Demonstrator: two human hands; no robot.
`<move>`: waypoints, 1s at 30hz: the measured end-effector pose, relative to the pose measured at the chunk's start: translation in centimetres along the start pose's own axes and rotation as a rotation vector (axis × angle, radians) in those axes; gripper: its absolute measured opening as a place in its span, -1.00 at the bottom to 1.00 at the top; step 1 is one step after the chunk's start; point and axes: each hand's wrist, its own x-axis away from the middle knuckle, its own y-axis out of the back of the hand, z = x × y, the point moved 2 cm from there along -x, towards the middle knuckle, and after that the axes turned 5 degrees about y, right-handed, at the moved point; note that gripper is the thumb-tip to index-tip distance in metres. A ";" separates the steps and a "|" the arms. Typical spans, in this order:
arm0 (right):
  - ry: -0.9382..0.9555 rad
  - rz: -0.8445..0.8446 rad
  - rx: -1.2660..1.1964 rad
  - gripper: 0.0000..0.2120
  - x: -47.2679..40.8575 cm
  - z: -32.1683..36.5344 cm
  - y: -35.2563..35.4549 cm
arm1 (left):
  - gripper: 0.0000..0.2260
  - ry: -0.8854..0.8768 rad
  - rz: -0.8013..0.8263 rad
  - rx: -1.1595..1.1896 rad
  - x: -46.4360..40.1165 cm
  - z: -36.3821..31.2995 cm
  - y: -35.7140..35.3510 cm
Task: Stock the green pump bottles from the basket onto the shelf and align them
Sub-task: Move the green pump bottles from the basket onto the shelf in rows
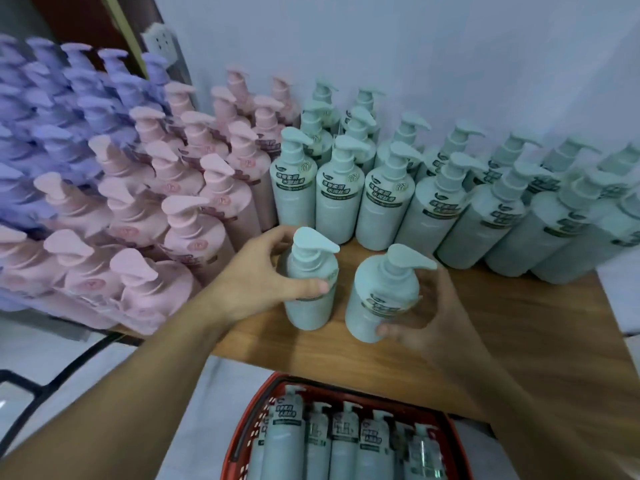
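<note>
Figure: two green pump bottles being set on the wooden shelf [502, 341]. Your left hand [263, 275] was wrapped around the shoulder of the left bottle [310, 292], thumb across its front and fingers curled behind the pump collar. Your right hand [429, 317] cupped the right bottle [377, 299] from its far side, thumb low on its front wall. Both bottles stood upright on the shelf, just in front of the stocked green row [381, 195], with a narrow gap between them. Further green bottles lay side by side in the red basket [242, 427] below the shelf edge.

To finish this step well, you would have slid both bottles back until they met the front rank, keeping each base flat on the wood so that neither tipped. The pump spouts of the stocked row pointed to the right; yours did likewise, and a small twist at the shoulder would have matched them exactly. The printed labels should have faced forward, as in the stocked row. Pink bottles [180, 209] stood immediately left, so the left bottle needed care at that border.
</note>
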 end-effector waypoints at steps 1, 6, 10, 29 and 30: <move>0.002 -0.013 0.020 0.08 -0.1 -1.0 -1.0 | -0.33 -0.004 0.000 0.014 0.0 0.9 -0.5; 0.025 -0.145 0.126 -0.18 -1.7 -2.2 -2.4 | -0.26 -0.055 -0.072 -0.179 -0.6 3.2 -1.9; 0.021 -0.178 0.089 -0.23 -3.3 -2.2 -2.7 | -0.31 -0.084 -0.089 -0.208 -1.9 2.4 -1.1; 0.068 -0.181 0.023 -0.16 -12.0 -1.5 -5.9 | -0.15 -0.029 -0.311 -0.330 -8.8 2.4 2.7; 0.062 -0.179 0.016 -0.11 -11.9 -1.6 -5.9 | -0.17 -0.037 -0.290 -0.304 -8.6 1.9 2.7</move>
